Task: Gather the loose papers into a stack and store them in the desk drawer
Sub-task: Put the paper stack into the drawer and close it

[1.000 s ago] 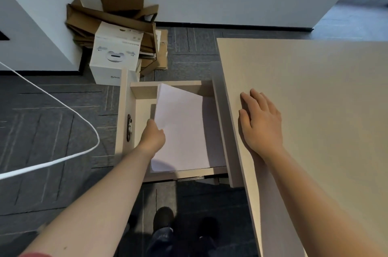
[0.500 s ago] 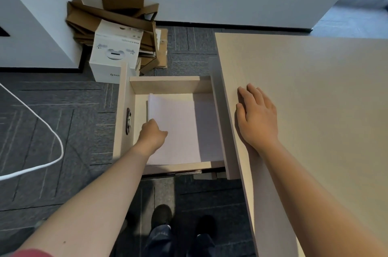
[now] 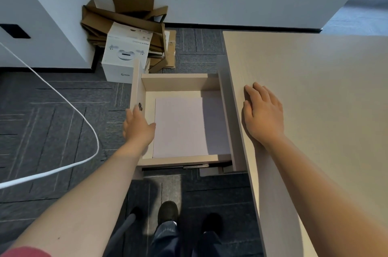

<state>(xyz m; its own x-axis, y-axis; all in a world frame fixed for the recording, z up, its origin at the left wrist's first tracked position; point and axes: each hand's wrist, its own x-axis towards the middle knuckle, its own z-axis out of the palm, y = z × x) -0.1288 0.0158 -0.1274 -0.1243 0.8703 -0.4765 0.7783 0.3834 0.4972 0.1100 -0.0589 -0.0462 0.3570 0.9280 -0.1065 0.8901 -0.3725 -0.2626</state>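
Now the stack of white papers (image 3: pixel 180 126) lies flat inside the open pale wooden drawer (image 3: pixel 175 81), centre frame. Left hand (image 3: pixel 137 128), open and empty, rests at the drawer front (storing done); right hand (image 3: pixel 262 116) lies flat, holding nothing, on the beige desk top (image 3: pixel 325 88). Next, probably, pushing the drawer shut.

We are reading "PICO" on the white box (image 3: pixel 123 55) lying beyond the left hand (image 3: pixel 137 128).

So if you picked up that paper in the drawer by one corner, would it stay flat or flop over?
Probably flop. The stack of paper looks thin, its edge barely rising off the floor of the drawer, so it likely bends under its own weight. It also looks light, and smooth sheets may slide apart. The left hand is at the drawer's front, off the paper.
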